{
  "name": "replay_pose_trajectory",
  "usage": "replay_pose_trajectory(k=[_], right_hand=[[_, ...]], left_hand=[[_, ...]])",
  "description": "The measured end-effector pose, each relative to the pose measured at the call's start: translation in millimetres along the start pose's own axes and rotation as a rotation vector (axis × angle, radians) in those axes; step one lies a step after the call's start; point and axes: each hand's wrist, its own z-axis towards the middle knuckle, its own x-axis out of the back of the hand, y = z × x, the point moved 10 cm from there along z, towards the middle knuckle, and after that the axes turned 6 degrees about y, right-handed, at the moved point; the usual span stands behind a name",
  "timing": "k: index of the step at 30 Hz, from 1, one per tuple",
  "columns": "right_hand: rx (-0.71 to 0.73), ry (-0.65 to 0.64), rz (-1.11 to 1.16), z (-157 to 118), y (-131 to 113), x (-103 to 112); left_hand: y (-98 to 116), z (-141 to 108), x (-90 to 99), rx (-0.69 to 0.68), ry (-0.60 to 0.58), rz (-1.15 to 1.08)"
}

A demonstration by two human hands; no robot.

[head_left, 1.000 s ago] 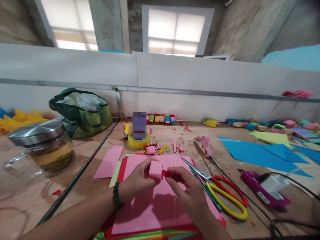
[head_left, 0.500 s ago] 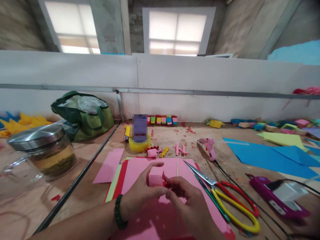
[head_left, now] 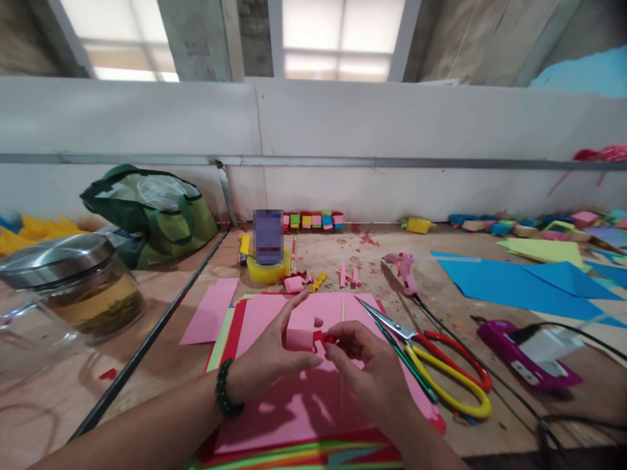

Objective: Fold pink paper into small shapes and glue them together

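Note:
A small pink paper box [head_left: 300, 331] is held between the thumb and fingers of my left hand [head_left: 269, 356], which wears a dark green bead bracelet. My right hand [head_left: 365, 359] pinches a small red paper piece [head_left: 329, 339] against the box's right side. Both hands are above a stack of coloured paper with a pink sheet [head_left: 279, 418] on top. A thin pale stick [head_left: 342, 391] lies on that sheet. Just right of my right hand are scissors [head_left: 414, 335] with red and yellow handles, lying over green strips.
A glass tea mug [head_left: 105, 303] and green bag [head_left: 181, 222] stand left. Behind the stack are a yellow round holder [head_left: 267, 271] and paper scraps [head_left: 318, 282]. To the right lie a pink glue gun [head_left: 407, 274], blue paper [head_left: 484, 281] and a purple power strip [head_left: 529, 362] with cables.
The view has tilted down and shifted slightly. The pink box is turned in my left hand, and more of the red piece shows between my hands.

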Motion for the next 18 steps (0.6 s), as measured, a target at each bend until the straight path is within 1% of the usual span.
replay_pose_trajectory(k=[2,4,9,11,14,18], right_hand=[[-0.005,-0.006,0.006,0,0,-1],[-0.013,-0.026,0.007,0,0,-3],[-0.002,-0.059,0.013,-1,0,-8],[-0.006,-0.068,0.014,-2,0,-9],[-0.025,-0.083,0.002,-2,4,-11],[-0.042,-0.100,-0.007,-3,8,-14]], left_hand=[[-9,0,-0.2,0.101,0.011,-0.146],[-8,-1,-0.2,0.115,0.033,-0.183],[8,-2,1.2,0.003,0.088,0.059],[12,-2,3.7,-0.016,0.121,0.116],[13,-3,4.6,-0.014,0.126,0.119],[8,-3,2.3,0.017,0.098,0.093]])
